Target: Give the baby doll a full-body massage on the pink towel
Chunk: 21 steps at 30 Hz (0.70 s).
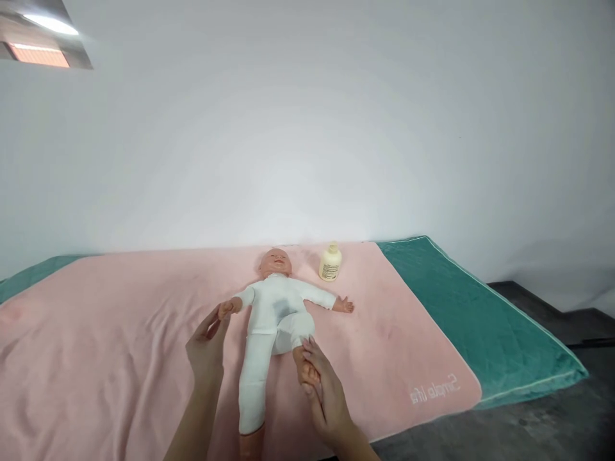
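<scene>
A baby doll (265,314) in a white suit lies on its back on a pink blanket (158,294), its head toward the wall. One of its legs is bent up, the other stretched toward me. With its fingers closed, my left hand (207,346) grips the doll's hand on the left side. My right hand (329,394) is wrapped round the foot of the bent leg. The doll's other arm reaches out to the right, palm and fingers spread. Close to that arm stands a pale yellow bottle (330,262), upright, with small print on it.
Beneath the pink blanket a green cover (461,307) shows at the right and far left. A white wall (307,128) rises behind. Dark grey floor (542,416) lies beyond the right edge. Wrinkles run through the blanket's left part.
</scene>
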Motion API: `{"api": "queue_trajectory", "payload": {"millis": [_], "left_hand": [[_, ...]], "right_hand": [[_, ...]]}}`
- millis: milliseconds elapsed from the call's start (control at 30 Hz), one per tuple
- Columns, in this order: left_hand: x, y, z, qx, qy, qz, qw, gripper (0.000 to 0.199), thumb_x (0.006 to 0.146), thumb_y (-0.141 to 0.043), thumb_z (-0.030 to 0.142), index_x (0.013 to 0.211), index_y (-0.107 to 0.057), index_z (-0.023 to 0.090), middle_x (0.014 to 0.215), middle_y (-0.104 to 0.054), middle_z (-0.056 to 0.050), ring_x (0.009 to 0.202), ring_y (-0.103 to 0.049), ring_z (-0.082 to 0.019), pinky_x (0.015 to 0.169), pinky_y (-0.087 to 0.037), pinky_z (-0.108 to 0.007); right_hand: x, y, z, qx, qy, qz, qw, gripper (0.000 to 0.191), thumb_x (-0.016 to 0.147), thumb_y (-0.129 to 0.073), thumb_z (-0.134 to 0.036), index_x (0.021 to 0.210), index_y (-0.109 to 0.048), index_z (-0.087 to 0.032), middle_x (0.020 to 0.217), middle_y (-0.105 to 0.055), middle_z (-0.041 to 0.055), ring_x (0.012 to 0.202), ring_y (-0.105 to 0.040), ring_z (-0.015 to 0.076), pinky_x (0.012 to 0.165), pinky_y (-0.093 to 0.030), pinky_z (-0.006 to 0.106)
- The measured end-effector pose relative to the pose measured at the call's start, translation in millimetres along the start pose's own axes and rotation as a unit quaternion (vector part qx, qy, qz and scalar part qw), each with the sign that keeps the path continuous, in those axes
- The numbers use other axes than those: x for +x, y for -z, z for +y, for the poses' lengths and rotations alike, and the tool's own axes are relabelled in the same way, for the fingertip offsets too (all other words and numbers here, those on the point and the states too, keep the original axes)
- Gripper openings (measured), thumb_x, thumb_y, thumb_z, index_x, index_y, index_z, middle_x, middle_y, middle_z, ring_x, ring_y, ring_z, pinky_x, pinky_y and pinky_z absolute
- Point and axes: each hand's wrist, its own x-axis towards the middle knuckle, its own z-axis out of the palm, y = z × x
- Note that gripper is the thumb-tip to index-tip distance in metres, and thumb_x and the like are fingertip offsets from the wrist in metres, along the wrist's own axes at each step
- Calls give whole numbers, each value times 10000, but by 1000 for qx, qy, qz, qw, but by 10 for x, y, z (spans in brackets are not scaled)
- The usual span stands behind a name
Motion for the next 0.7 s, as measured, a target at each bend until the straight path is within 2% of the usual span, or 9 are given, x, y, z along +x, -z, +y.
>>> {"api": "queue_trajectory", "payload": {"millis": [67, 133, 200, 267, 333, 400, 567, 633, 700], "left_hand": [[-161, -122, 143, 19, -16, -17, 1000, 488, 710, -697, 464, 1109, -680, 183, 1036, -728, -74, 993, -665, -277, 885, -533, -404], [-311, -235, 180, 54, -84, -81, 992, 405, 758, -658, 454, 1088, -689, 221, 1096, -710, -53, 1024, -654, -268, 903, -525, -411], [-412, -329, 92, 93, -184, -153, 967, 335, 811, -608, 417, 1095, -687, 258, 1179, -677, -29, 1107, -618, -247, 981, -482, -411], [-453, -394, -74, 144, -271, -210, 928, 302, 867, -544, 367, 1133, -666, 294, 1245, -640, -5, 1170, -582, -226, 1048, -427, -431], [-450, -424, -237, 181, -336, -229, 895, 296, 899, -500, 326, 1155, -647, 309, 1243, -638, 2, 1165, -586, -213, 1077, -390, -464], [-430, -425, -341, 201, -379, -222, 876, 289, 907, -493, 297, 1154, -643, 303, 1213, -655, -1, 1145, -600, -212, 1081, -381, -482], [-403, -399, -370, 216, -400, -209, 866, 268, 902, -493, 255, 1108, -659, 302, 1172, -677, 2, 1131, -608, -218, 1062, -406, -485], [-401, -392, -362, 216, -383, -219, 871, 273, 902, -491, 274, 1119, -651, 316, 1192, -667, 9, 1135, -606, -220, 1066, -403, -488], [-401, -370, -356, 222, -340, -217, 888, 297, 895, -502, 325, 1165, -625, 330, 1224, -650, 12, 1155, -593, -236, 1044, -426, -500]], "right_hand": [[162, 19, -13, 9, -12, -7, 1000, 420, 974, -352, -304, 1388, -363, -230, 1435, -429, 107, 1357, -353, 257, 1096, -358, 490], [286, 20, -1, 16, -22, -17, 999, 406, 973, -366, -306, 1371, -380, -227, 1439, -425, 108, 1358, -352, 258, 1099, -355, 485], [365, 11, 25, 26, -30, -24, 999, 394, 973, -376, -317, 1356, -397, -231, 1444, -422, 100, 1363, -342, 254, 1101, -351, 480], [397, -6, 56, 36, -37, -27, 998, 400, 973, -380, -327, 1362, -390, -237, 1446, -419, 95, 1367, -336, 247, 1105, -344, 475], [387, -26, 87, 42, -43, -27, 998, 413, 975, -378, -329, 1378, -374, -237, 1446, -420, 99, 1365, -342, 241, 1109, -338, 472], [353, -45, 116, 48, -46, -26, 997, 411, 976, -378, -326, 1378, -376, -242, 1446, -420, 97, 1365, -342, 237, 1112, -332, 471], [273, -64, 168, 54, -59, -42, 996, 380, 967, -406, -311, 1344, -424, -268, 1460, -405, 70, 1384, -303, 230, 1113, -329, 455], [260, -60, 174, 49, -62, -45, 996, 386, 961, -423, -306, 1345, -430, -269, 1454, -416, 69, 1380, -312, 231, 1108, -335, 447], [247, -50, 172, 41, -55, -42, 997, 395, 957, -431, -302, 1350, -432, -268, 1443, -432, 70, 1369, -333, 236, 1103, -342, 444]]}}
